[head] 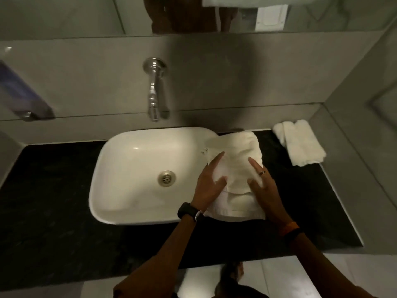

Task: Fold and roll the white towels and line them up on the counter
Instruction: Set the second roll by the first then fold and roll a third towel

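A white towel (236, 151) lies folded into a long strip on the black counter (53, 190), its left edge overlapping the rim of the sink. My left hand (209, 181) presses flat on the towel's left side, fingers spread. On its right side rests my right hand (261, 181), also flat, with a ring on one finger. Neither hand grips the cloth. A second white towel (298, 145), folded, lies at the back right corner of the counter.
A white basin (120, 168) with a metal drain (167, 178) fills the counter's middle. A chrome tap (153, 91) juts from the grey wall above it. A soap dispenser (23, 97) hangs at left. The side wall closes off the right end.
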`<control>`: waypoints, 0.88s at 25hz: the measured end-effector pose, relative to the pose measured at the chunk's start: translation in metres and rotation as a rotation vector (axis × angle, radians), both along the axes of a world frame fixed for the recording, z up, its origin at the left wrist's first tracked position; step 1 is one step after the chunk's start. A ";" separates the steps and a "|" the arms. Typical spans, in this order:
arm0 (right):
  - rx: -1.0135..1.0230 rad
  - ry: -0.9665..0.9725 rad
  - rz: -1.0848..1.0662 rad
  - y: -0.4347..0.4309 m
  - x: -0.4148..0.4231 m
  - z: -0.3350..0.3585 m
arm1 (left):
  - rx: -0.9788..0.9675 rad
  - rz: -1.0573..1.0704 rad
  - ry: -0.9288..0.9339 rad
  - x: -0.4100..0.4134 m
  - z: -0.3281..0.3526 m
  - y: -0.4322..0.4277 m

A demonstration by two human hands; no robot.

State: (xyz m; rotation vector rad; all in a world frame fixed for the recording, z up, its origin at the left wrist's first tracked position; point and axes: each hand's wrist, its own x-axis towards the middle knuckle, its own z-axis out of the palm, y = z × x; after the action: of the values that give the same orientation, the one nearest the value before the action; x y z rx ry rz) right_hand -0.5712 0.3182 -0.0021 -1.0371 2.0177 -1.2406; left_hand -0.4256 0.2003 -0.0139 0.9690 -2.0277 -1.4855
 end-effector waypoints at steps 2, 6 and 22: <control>0.008 -0.036 0.020 0.031 -0.040 -0.007 | 0.027 -0.045 -0.019 -0.042 -0.009 0.032; 0.043 -0.010 0.066 0.069 -0.102 -0.034 | 0.070 -0.159 -0.026 -0.093 -0.039 0.072; 0.568 0.747 0.558 0.155 -0.104 -0.118 | -0.636 -0.563 -0.785 -0.081 -0.129 0.133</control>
State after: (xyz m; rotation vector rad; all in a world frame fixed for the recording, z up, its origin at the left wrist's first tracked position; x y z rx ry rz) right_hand -0.6753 0.4729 -0.1204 -1.7337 2.1335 0.0508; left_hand -0.5071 0.3335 -0.1431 0.7895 -3.2522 -0.5423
